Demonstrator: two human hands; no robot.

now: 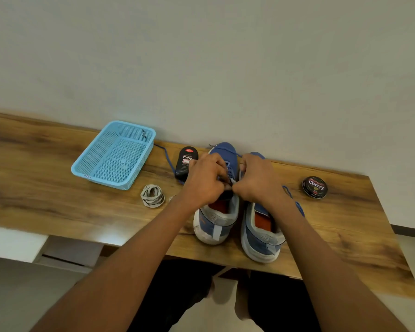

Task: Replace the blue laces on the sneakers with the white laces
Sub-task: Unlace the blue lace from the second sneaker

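Blue lace (230,172), left sneaker (219,188): soft, limp, light; grip near eyelet. My left hand (205,182), right hand (255,179) both pinching it. White laces (152,195) coiled beside.

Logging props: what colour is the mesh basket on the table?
Light blue basket, clearest in the head view.

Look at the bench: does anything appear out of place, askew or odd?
Only the loose blue lace stands out: it trails across the wooden bench from the left sneaker toward the blue basket. The white laces lie neatly coiled.
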